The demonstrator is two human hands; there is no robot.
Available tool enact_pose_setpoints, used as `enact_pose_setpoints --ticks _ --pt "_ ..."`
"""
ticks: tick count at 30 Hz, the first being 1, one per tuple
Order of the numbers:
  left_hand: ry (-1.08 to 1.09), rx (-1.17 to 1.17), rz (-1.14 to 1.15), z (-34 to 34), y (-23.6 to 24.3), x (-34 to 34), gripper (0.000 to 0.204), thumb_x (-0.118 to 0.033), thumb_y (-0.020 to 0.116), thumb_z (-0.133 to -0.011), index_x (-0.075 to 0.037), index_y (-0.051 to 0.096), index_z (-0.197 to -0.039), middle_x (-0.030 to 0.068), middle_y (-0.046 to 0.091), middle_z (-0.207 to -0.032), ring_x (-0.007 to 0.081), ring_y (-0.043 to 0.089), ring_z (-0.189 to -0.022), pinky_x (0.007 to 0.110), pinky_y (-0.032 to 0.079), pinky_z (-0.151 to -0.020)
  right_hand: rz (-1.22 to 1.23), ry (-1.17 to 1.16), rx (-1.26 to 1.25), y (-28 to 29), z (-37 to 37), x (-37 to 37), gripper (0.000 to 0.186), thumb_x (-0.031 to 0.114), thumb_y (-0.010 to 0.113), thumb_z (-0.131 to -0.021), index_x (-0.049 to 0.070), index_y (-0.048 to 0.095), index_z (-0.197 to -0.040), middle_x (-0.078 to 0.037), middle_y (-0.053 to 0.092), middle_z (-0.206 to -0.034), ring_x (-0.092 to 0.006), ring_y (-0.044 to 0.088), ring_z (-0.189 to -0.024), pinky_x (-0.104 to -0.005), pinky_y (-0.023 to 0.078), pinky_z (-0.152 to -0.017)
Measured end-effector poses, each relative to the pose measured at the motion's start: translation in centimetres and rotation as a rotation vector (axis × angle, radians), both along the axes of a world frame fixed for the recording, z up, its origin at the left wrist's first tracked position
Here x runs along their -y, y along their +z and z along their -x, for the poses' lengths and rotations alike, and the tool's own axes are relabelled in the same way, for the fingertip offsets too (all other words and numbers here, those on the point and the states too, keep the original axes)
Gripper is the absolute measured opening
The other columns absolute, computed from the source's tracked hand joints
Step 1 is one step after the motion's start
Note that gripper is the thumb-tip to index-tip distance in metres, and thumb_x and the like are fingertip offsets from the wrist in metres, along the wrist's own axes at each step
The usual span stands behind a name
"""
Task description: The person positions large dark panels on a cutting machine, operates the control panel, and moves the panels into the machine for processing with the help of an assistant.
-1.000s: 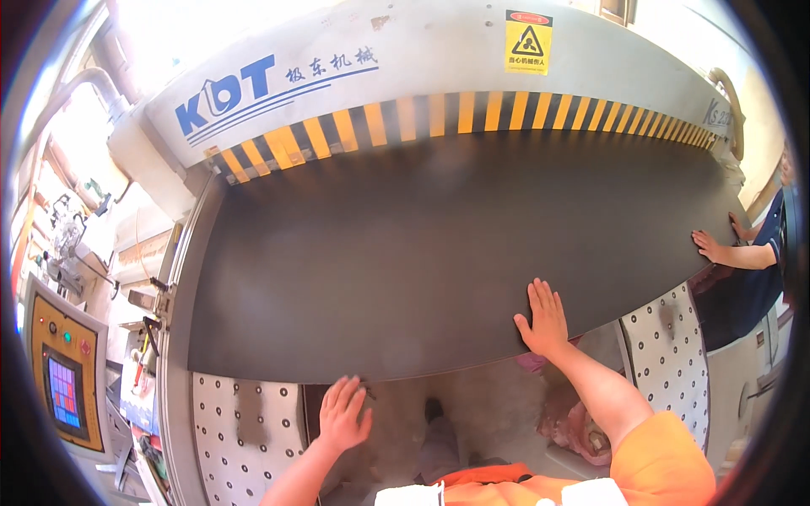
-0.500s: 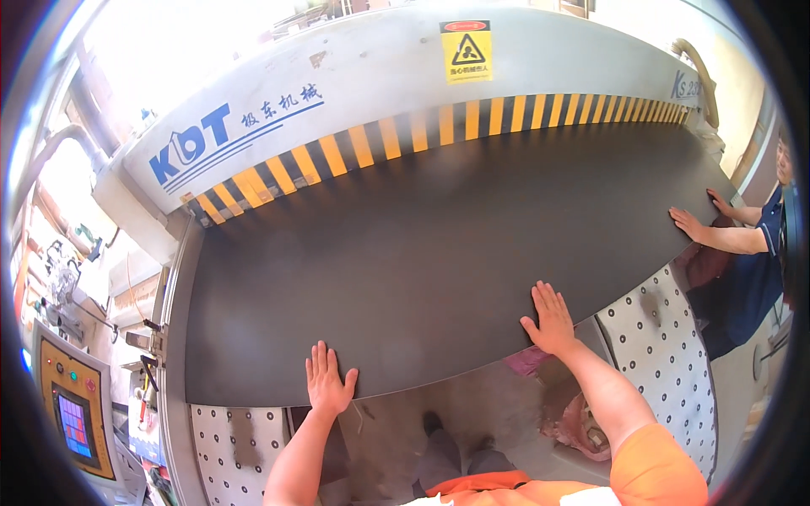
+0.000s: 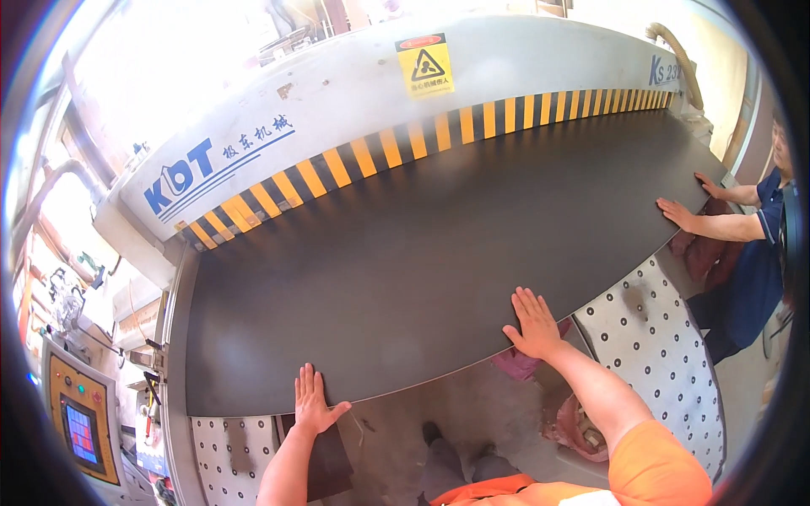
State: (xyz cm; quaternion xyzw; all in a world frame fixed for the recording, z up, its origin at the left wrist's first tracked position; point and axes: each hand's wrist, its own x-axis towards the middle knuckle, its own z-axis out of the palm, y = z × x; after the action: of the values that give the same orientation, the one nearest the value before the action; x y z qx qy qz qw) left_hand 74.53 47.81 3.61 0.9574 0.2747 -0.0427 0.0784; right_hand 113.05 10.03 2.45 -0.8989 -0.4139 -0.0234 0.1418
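Lying flat on the surface, a wide dark panel [image 3: 422, 261] fills the middle of the scene. Its near edge crosses two pale, black-dotted table sections, one near left [image 3: 215, 455], one near right [image 3: 654, 363]. Far edge reaches a black-and-yellow striped strip [image 3: 391, 148]; cannot tell how far it runs beneath.

Left hand [image 3: 311, 411]: palm down on the panel's near edge, fingers extended and close together, thumb out to the side. Right hand [image 3: 536, 329]: flat near the same edge, farther right, fingers straight and slightly apart. Neither grips anything.

Above the strip: pale grey machine beam [image 3: 346, 93] with a yellow warning sticker [image 3: 425, 67]. Far right: a bent hose [image 3: 682, 66].

Right side: co-worker [image 3: 755, 278] in dark blue, both hands on the panel's right end.

Near left: control console [image 3: 83, 417] with lit screen and coloured buttons; a metal rail [image 3: 175, 337] runs along the panel's left side. Between the dotted sections: grey floor [image 3: 401, 422] and a pinkish sack [image 3: 580, 426], contents unclear. Far background: bright, washed out.
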Motion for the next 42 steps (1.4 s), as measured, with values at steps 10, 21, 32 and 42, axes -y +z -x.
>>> enact_pose_setpoints --ticks 10,21,32,42 --pt "-0.031 0.026 -0.128 -0.4 -0.2 0.3 0.114 -0.074 0.062 -0.078 0.012 0.032 -0.146 0.028 0.015 -0.162 0.0402 0.011 -0.152 0.05 0.01 -0.123 0.03 0.04 -0.082 1.6 -2.6 6.6 0.097 0.049 0.067 -0.085 -0.003 0.024 -0.154 -0.023 0.021 -0.161 -0.0388 0.016 -0.151 -0.0508 0.014 -0.122" --pt "-0.06 0.081 -0.184 -8.0 -1.5 -5.6 0.109 -0.072 0.062 -0.08 0.011 0.035 -0.145 0.0262 0.019 -0.161 0.0386 0.015 -0.151 0.049 0.015 -0.123 0.009 -0.011 0.075 -1.9 -10.4 2.1 0.099 0.045 0.075 -0.079 0.001 0.028 -0.154 -0.021 0.023 -0.161 -0.038 0.018 -0.151 -0.0531 0.014 -0.122" --pt "-0.055 0.131 -0.275 -19.2 -3.8 -18.2 0.102 -0.069 0.056 -0.087 0.009 0.031 -0.148 0.0239 0.023 -0.161 0.0377 0.019 -0.15 0.046 0.017 -0.122 -0.097 -0.515 0.182 -6.5 -24.8 -7.7 0.092 0.066 0.073 -0.076 0.015 0.048 -0.148 -0.034 0.032 -0.153 -0.0455 0.031 -0.144 -0.0482 0.029 -0.116" --pt "-0.012 0.198 -0.298 -27.1 -4.8 -28.9 0.105 -0.075 0.052 -0.086 0.009 0.036 -0.147 0.0227 0.028 -0.159 0.0337 0.023 -0.15 0.041 0.021 -0.122 0.051 -0.432 0.416 -7.1 -36.8 -18.4 0.094 0.072 0.062 -0.082 0.002 0.05 -0.144 -0.027 0.047 -0.147 -0.0364 0.045 -0.138 -0.0393 0.035 -0.113"
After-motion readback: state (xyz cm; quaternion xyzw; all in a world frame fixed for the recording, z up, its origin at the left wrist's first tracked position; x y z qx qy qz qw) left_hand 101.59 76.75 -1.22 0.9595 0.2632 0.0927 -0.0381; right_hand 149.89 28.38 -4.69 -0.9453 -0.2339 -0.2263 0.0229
